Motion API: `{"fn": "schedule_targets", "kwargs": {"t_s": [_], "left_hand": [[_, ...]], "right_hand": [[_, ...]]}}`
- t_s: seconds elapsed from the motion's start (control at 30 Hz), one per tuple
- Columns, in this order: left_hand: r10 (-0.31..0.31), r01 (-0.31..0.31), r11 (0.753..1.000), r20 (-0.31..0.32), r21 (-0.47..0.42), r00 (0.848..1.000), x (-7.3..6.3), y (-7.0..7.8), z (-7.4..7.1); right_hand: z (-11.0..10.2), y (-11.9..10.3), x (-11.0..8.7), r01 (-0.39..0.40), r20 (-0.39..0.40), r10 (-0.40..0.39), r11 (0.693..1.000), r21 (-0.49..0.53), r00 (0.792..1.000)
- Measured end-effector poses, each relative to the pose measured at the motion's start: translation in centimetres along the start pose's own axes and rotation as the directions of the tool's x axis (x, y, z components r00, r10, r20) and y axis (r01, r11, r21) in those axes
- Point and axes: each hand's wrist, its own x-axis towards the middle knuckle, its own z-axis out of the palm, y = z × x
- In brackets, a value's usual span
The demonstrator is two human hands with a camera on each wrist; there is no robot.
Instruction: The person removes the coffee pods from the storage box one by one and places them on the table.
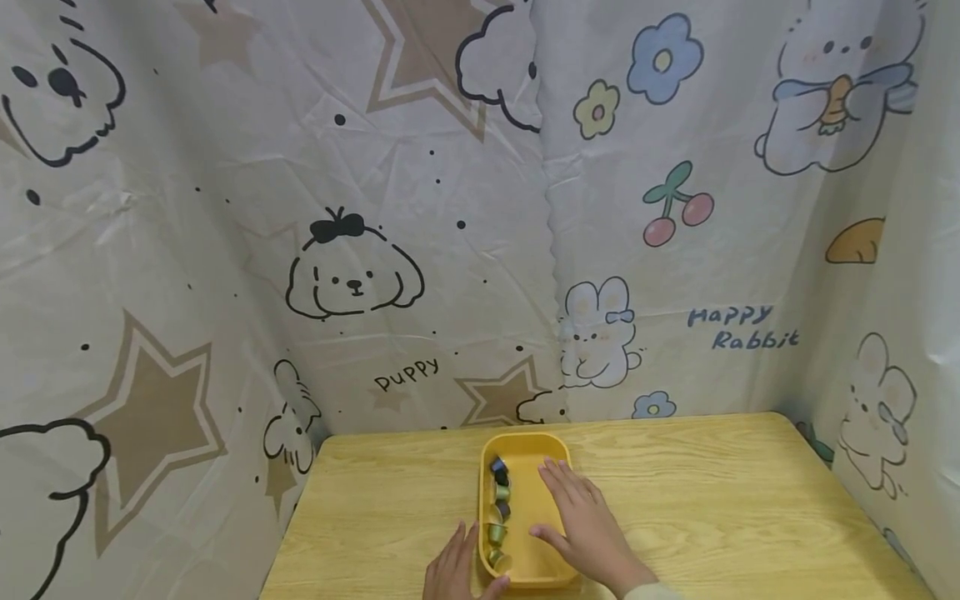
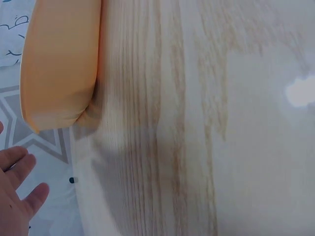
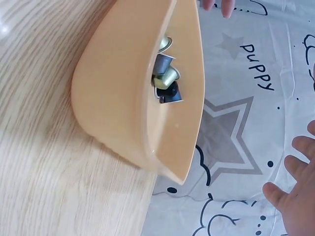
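Note:
A deep yellow plastic bin stands on the table with its long side running away from me. Several small coffee capsules lie in a line along its left wall, green and gold ones nearer me, dark ones and a blue capsule toward the far end. My right hand, fingers extended and thumb apart, overlaps the bin's right side in the head view and holds nothing. Beside the near left corner is my left hand, also holding nothing, its fingers loosely extended. In the right wrist view the right hand appears apart from the bin.
The wood-patterned table extends to both sides of the bin. Behind it and at the sides hang cloth curtains printed with puppies, rabbits, stars and flowers, close to the table's far edge.

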Motion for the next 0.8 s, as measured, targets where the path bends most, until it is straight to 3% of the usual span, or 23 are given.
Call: {"fn": "schedule_targets", "kwargs": {"t_s": [0.2, 0.47, 0.6, 0.8], "left_hand": [[-0.066, 0.068, 0.994, 0.03, -0.08, 0.997, 0.0, 0.5, -0.4], [-0.075, 0.078, 0.983, 0.024, -0.163, 0.997, 0.4, 0.2, 0.0], [-0.09, 0.095, 0.969, 0.033, -0.226, 0.995, 0.4, 0.2, 0.2], [-0.146, 0.168, 0.932, 0.091, -0.321, 0.985, 0.3, 0.2, 0.4]], "right_hand": [[0.1, -0.7, 0.7, 0.0, 0.02, -0.001, 1.0, 0.028, 1.0], [0.4, -1.2, 1.2, -0.004, 0.061, 0.001, 0.999, 0.047, 0.998], [0.6, -1.2, 1.4, -0.001, 0.08, -0.003, 0.999, 0.055, 0.997], [1.0, -1.4, 1.5, -0.026, 0.111, 0.016, 0.995, 0.093, 0.994]]}}
